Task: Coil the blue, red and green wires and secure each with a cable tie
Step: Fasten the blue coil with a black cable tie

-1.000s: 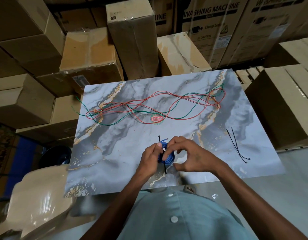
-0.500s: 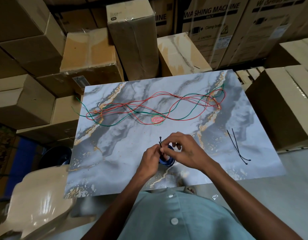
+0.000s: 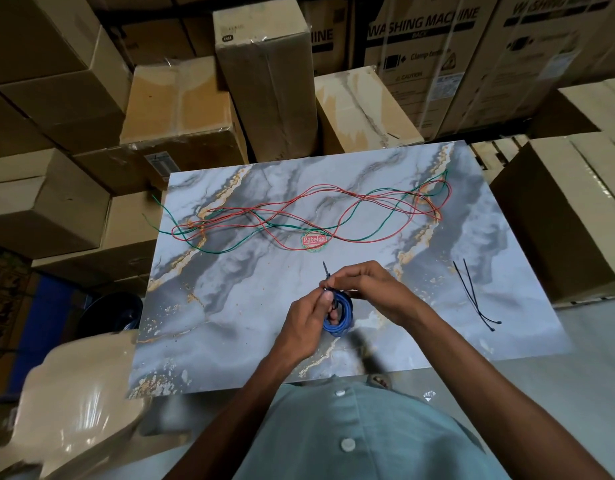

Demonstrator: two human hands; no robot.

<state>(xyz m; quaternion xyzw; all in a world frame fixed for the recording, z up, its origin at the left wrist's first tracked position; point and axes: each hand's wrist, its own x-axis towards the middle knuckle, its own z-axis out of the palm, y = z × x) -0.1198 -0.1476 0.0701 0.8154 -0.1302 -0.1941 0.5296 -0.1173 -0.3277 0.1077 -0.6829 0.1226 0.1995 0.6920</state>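
Note:
A small coil of blue wire (image 3: pixel 341 318) hangs just above the marble-patterned board (image 3: pixel 236 306), gripped by my left hand (image 3: pixel 307 325). A black cable tie (image 3: pixel 326 270) loops round the coil's top, its tail sticking up. My right hand (image 3: pixel 371 289) pinches the tie at the coil. The red wire (image 3: pixel 364 241) and the green wire (image 3: pixel 229 251) lie loose and tangled together across the far half of the board. Two spare black cable ties (image 3: pixel 474 296) lie crossed on the board to the right.
Cardboard boxes (image 3: pixel 264 74) crowd the board's far and side edges; a large one (image 3: pixel 569 216) stands at the right. A plastic-wrapped beige chair (image 3: pixel 77 389) sits at the lower left. A round red sticker (image 3: pixel 314 240) marks the board's middle.
Both hands have lifted the blue coil and tilted it upright. The tie's long tail below the coil is gone from view; only a short end shows above my fingers.

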